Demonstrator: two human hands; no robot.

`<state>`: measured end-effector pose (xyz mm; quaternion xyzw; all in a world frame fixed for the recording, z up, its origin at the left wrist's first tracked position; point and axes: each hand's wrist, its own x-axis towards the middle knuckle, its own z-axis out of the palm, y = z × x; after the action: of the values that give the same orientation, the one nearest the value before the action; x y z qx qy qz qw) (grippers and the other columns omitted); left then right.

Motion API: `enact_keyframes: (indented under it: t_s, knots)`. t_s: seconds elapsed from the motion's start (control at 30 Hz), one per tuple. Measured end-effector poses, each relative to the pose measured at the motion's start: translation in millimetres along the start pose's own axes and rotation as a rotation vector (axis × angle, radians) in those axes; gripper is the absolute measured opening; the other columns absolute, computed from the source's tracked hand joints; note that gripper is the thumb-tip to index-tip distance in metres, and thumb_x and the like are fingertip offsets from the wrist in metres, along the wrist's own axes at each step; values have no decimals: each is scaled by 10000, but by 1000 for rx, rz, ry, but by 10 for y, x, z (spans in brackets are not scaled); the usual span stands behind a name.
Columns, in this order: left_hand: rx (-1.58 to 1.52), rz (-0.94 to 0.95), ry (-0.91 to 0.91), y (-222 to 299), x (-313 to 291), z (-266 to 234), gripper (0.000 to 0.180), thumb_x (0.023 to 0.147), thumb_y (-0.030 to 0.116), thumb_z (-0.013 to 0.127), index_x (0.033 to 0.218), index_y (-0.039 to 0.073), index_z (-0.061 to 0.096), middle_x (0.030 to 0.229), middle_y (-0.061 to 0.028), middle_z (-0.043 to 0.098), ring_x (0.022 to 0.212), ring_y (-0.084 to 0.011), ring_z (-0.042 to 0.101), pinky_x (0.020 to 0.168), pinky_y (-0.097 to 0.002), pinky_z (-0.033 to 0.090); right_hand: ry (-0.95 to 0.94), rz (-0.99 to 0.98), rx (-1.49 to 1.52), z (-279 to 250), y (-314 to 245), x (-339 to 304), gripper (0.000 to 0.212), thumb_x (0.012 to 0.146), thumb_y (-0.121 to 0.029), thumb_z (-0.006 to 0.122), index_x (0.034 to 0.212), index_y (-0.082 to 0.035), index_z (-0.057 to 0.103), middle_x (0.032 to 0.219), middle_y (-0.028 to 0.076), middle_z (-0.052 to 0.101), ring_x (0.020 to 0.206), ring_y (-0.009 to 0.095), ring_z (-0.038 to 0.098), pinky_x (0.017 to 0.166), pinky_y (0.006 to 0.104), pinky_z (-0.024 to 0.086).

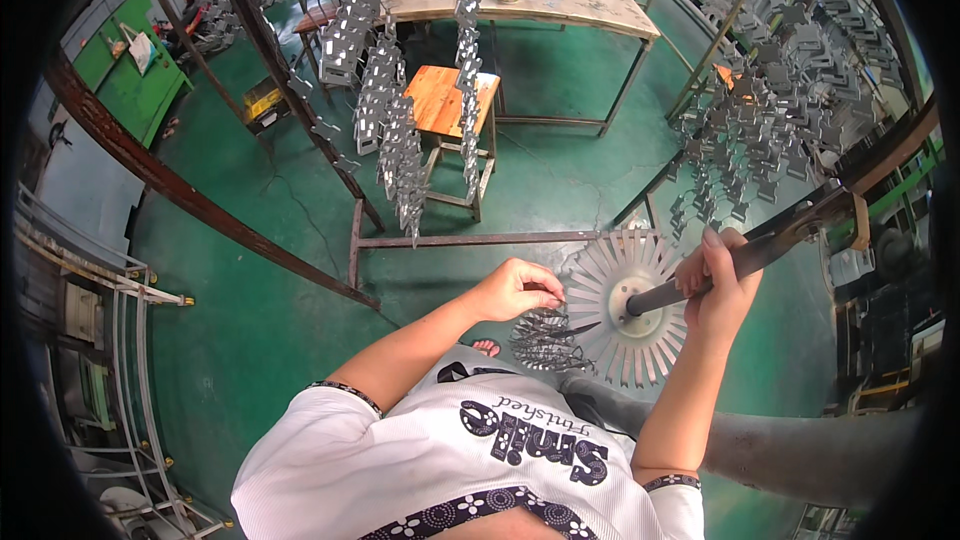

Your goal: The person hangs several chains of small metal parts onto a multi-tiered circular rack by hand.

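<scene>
My right hand [718, 285] is wrapped round a dark metal bar [770, 252]. The bar's lower end meets the pale round hub of a wheel [628, 302] with flat metal blades fanning out all round. To the left of that wheel, my left hand [522, 290] is closed in a pinch, fingertips close to its blades. What the pinch holds is too small to make out. Right below those fingers hangs a bunch of small thin metal parts [550, 342], dark and shiny, overlapping the wheel's left edge.
Strands of bent metal plates [390, 130] hang ahead, and more hanging plates [780, 100] crowd the right. A rusty frame bar [470, 240] crosses low in front. Beyond are a wooden stool [440, 100] and a table [430, 2] with loose parts. A grey pipe [800, 450] runs low right.
</scene>
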<state>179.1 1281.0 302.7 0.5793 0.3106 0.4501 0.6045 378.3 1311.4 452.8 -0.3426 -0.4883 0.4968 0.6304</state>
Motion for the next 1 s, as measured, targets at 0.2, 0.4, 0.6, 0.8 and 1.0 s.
enact_keyframes:
  t_s: [0.2, 0.4, 0.6, 0.8, 1.0]
  knots:
    - [-21, -52, -10, -62, 18, -28, 86, 716, -63, 555, 795, -44, 585, 775, -71, 584, 736, -120, 561, 683, -232, 452, -5, 7, 0, 11, 14, 11, 257, 725, -52, 574, 547, -48, 389, 417, 15, 361, 319, 93, 343, 316, 220, 278]
    - [-39, -61, -45, -68, 29, -108, 100, 706, -54, 577, 805, -41, 587, 788, -68, 588, 741, -117, 555, 684, -234, 443, -14, 12, 9, 4, 12, 19, 256, 722, -45, 577, 547, -43, 390, 417, 16, 361, 320, 93, 343, 317, 224, 282]
    - [24, -57, -70, -64, 27, -115, 105, 706, -40, 584, 809, -45, 595, 795, -74, 594, 746, -124, 569, 684, -239, 454, -21, 22, -34, 54, 39, 24, 249, 724, -54, 560, 551, -40, 382, 416, 19, 350, 322, 97, 322, 316, 232, 279]
    - [408, 2, 75, 565, 103, -391, 156, 690, -22, 599, 846, -31, 614, 783, -87, 615, 726, -113, 579, 660, -234, 463, 65, 44, -73, 100, 58, 14, 242, 716, -54, 546, 576, -59, 348, 428, 13, 329, 319, 98, 308, 306, 242, 274]
    - [496, 790, 768, 2245, 564, -509, 94, 742, -7, 568, 826, -25, 607, 775, -69, 612, 712, -97, 562, 642, -218, 451, 1, 45, 5, -10, 118, 34, 210, 720, -32, 563, 576, -27, 410, 446, 19, 385, 333, 101, 373, 316, 229, 294]
